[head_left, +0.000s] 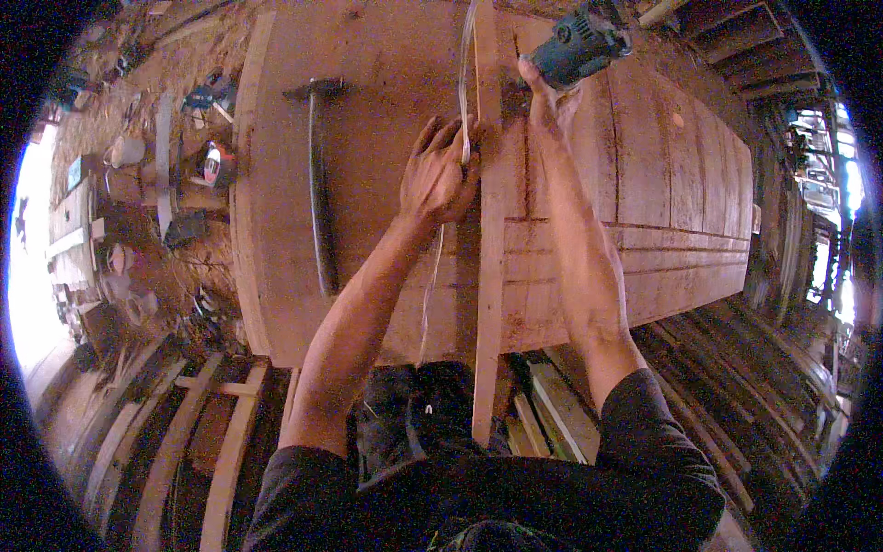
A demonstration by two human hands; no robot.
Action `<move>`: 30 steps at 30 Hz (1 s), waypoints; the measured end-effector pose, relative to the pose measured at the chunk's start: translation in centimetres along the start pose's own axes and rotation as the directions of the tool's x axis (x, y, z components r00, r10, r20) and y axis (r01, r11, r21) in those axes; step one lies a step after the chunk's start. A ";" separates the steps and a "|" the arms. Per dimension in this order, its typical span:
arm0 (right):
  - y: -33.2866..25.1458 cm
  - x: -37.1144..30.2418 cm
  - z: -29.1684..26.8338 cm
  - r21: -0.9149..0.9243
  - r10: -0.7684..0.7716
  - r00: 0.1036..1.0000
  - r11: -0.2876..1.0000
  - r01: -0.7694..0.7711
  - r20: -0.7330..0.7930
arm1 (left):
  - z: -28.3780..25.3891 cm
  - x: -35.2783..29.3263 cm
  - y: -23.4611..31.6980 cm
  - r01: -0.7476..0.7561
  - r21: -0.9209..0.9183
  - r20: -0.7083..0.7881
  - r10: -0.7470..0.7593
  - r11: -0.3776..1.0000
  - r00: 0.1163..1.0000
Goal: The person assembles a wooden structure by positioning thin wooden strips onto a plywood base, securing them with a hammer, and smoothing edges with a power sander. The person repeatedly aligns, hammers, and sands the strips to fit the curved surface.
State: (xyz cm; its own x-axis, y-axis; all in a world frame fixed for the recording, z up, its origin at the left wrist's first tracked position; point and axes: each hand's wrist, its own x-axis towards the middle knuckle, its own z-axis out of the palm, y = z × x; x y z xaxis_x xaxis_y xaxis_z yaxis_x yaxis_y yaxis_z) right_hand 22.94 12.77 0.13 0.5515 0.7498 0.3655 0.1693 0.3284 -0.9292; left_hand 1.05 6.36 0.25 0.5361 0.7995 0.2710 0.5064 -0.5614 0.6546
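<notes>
The teal-and-black handheld power tool [579,44], possibly a trim router, is at the far part of the panel [372,138], just right of the long wooden batten [490,276]. The right hand [554,99] is wrapped about its lower end, thumb up against it, most fingertips hidden. Its long axis runs slantwise in view, the thick motor end to the upper right, the working end lower left toward the batten. The batten points straight away from the person, its near end overhanging the panel. The left hand [441,173] lies at the batten's left side with fingers bent; whether they pinch it or the pale strand [466,64] there, I cannot tell. No clamp shows, so a sideways push from the tool could shift the batten, and the strand could snag if it strayed to the working end. Further left lies a claw hammer [319,184], handle toward the person.
</notes>
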 end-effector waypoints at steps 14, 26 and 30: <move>1.8 1.7 0.2 -0.129 -0.028 0.999 0.991 0.031 0.028 | 1.3 -1.1 -1.6 -0.034 0.001 -0.008 0.034 0.999 0.999; 2.4 3.3 1.1 -0.161 -0.172 0.984 0.973 0.165 -0.034 | 1.8 -1.0 -1.7 -0.030 0.020 -0.037 0.031 0.999 0.999; 3.7 4.7 0.0 -0.195 -0.016 0.999 0.981 0.025 0.050 | 1.7 -0.7 -1.6 -0.025 0.020 -0.033 0.026 0.999 0.999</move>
State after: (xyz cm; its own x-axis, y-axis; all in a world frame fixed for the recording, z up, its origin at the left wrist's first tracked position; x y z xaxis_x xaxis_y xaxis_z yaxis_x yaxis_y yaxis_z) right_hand 26.16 17.53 -1.57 0.5076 0.7721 0.3824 0.3389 0.2291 -0.9125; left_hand 1.03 6.31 -2.20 0.5262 0.7914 0.3111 0.5061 -0.5855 0.6333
